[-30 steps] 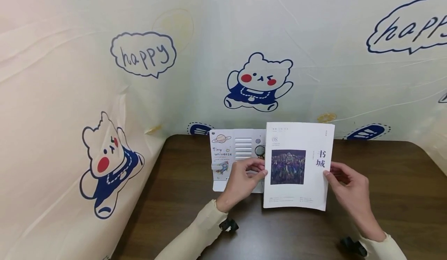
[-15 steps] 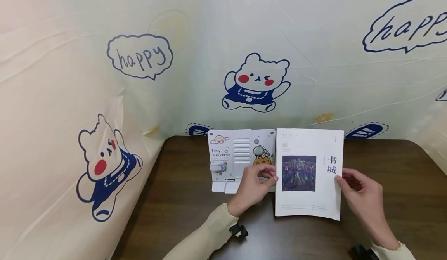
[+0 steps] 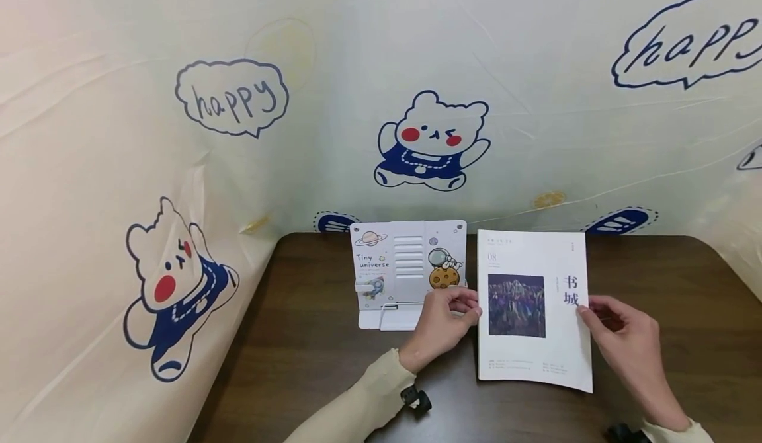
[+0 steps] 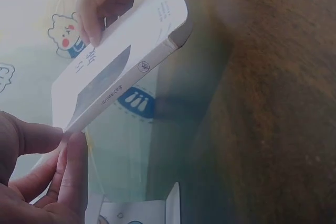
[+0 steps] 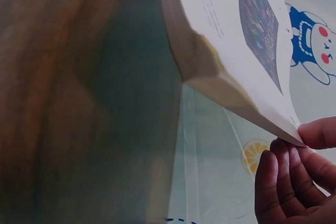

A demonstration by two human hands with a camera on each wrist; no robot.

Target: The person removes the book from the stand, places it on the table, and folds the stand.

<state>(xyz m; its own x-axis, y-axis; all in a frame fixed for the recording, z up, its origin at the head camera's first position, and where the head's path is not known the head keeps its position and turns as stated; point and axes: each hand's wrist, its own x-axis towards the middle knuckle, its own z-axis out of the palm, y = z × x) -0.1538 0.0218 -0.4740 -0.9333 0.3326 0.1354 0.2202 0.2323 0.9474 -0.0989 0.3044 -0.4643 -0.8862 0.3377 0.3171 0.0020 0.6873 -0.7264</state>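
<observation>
Both hands hold a white paperback book [image 3: 536,357] with a dark square picture on its cover. The left hand [image 3: 443,321] pinches the spine edge between thumb and fingers, as the left wrist view also shows at the book's spine [image 4: 126,85]. At the opposite edge the right hand [image 3: 625,340] pinches the pages, thumb on the cover; its fingers [image 5: 294,177] are beneath in the right wrist view. The book is raised and tilted, cover toward the head camera. Left of it stands a white book stand [image 3: 407,271] with space drawings, partly hidden by the left hand.
A dark wooden table [image 3: 286,377] lies under everything. Behind and to the left hangs a pale curtain [image 3: 333,132] with printed bears and "happy" bubbles, meeting the table's back edge. The book stand has a wire support [image 3: 395,317] at its front.
Both hands have carried the book to the right and nearer the body, away from the stand. More of the stand's front now shows. The grip on the book has stayed the same.
</observation>
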